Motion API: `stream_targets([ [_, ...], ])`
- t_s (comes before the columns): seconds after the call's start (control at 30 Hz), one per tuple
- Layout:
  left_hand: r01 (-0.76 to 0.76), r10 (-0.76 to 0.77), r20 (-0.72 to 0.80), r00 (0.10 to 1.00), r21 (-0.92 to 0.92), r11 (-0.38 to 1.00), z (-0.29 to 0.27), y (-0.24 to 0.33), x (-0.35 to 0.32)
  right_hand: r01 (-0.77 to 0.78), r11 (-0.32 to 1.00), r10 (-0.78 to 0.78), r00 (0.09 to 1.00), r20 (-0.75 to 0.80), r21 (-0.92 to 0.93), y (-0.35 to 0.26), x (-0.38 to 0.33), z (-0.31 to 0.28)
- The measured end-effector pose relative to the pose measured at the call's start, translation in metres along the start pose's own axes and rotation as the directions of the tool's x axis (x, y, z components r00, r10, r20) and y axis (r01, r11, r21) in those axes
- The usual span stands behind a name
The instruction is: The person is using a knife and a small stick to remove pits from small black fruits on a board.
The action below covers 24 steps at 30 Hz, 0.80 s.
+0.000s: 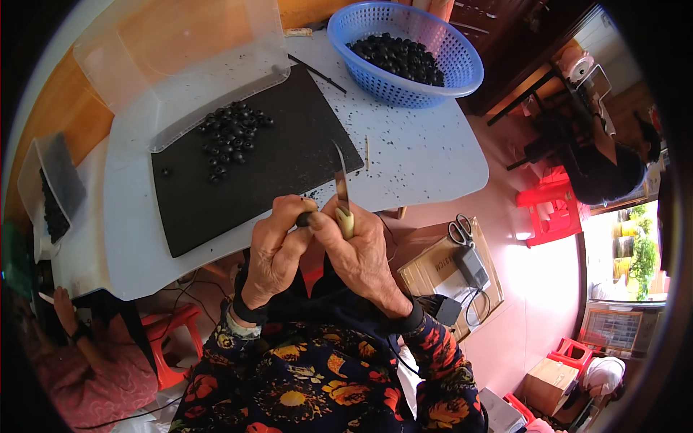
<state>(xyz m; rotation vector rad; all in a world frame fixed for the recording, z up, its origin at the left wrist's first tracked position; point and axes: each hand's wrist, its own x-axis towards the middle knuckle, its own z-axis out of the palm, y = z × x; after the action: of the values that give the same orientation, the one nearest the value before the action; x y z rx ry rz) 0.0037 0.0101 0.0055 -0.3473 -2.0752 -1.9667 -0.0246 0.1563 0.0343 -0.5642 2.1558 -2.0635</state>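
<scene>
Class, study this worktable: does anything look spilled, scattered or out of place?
Yes. Tiny black crumbs are scattered over the white table between the black mat and the blue basket. One black piece lies apart from the pile on the mat.
</scene>
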Motion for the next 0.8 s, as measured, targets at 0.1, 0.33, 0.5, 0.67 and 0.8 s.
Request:
stream_targets([
  [0.1,-0.093,0.098,-0.012,0.995,0.203,0.975,0.0,-0.003,0.003,-0.076,0.996,0.075,0.997,0.038,0.038,0.0,0.005,-0.002],
  [0.33,0.106,-0.105,0.017,0.994,-0.059,0.993,-0.001,-0.004,0.006,-0.265,0.963,0.267,0.963,-0.038,0.058,0.023,0.012,-0.008],
  [0.5,0.053,-0.053,-0.043,0.998,0.012,0.999,-0.006,-0.017,0.006,0.094,0.983,-0.088,0.995,0.046,-0.156,0.002,0.031,0.0],
  [0.67,0.186,-0.187,-0.056,0.981,-0.016,0.982,-0.01,-0.011,0.01,0.05,0.949,0.012,0.981,0.194,-0.311,0.001,0.052,0.003],
  [0.8,0.138,-0.147,-0.14,0.979,-0.07,0.988,-0.019,-0.012,0.015,0.181,0.881,-0.207,0.978,-0.01,-0.437,-0.003,0.094,-0.023],
])
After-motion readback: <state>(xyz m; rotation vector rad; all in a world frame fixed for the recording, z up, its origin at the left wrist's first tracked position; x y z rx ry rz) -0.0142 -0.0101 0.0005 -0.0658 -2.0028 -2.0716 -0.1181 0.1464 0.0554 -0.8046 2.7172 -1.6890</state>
